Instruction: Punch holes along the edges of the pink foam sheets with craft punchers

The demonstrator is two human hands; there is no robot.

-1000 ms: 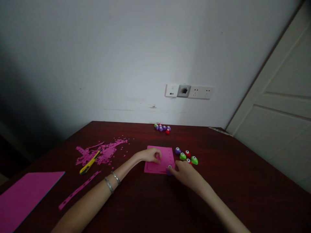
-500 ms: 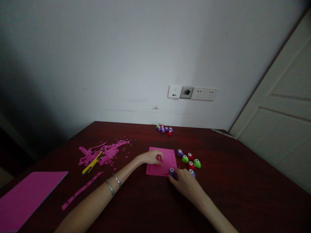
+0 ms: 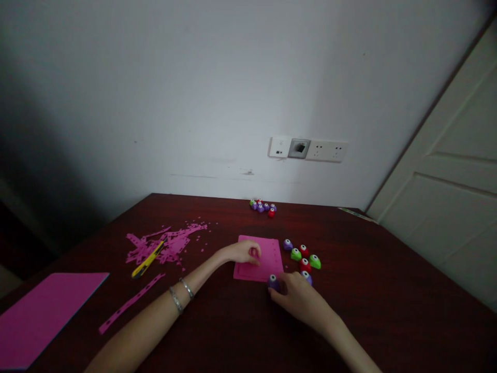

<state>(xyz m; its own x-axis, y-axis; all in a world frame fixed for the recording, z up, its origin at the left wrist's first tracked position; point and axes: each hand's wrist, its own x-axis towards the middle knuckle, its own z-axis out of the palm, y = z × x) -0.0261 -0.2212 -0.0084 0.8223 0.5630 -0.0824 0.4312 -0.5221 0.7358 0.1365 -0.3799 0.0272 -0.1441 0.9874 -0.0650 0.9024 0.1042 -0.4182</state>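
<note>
A pink sheet [image 3: 267, 254] with small punched holes along its right side lies on the table, and a smaller pink layer seems to lie on it. My left hand [image 3: 245, 252] rests on this sheet with curled fingers, thumb and fingertips holding it down. Between the thumb and fingers of my right hand [image 3: 297, 294] is a purple craft punch [image 3: 273, 282] with a white round top. This punch sits at the sheet's lower right edge; its underside is hidden. Beside my right hand stand more punches: another purple punch [image 3: 306, 277], a red punch [image 3: 305, 264] and a green punch [image 3: 315, 261].
Pink scraps [image 3: 176, 246] and a yellow utility knife [image 3: 148, 260] lie to the left, with a punched pink strip [image 3: 132, 304] nearer. A large pink sheet [image 3: 50, 316] covers the left front. More punches [image 3: 261, 208] stand at the back by the wall.
My right hand has moved the purple punch slightly toward me and to the left, at the sheet's lower right corner. My left hand stays in place.
</note>
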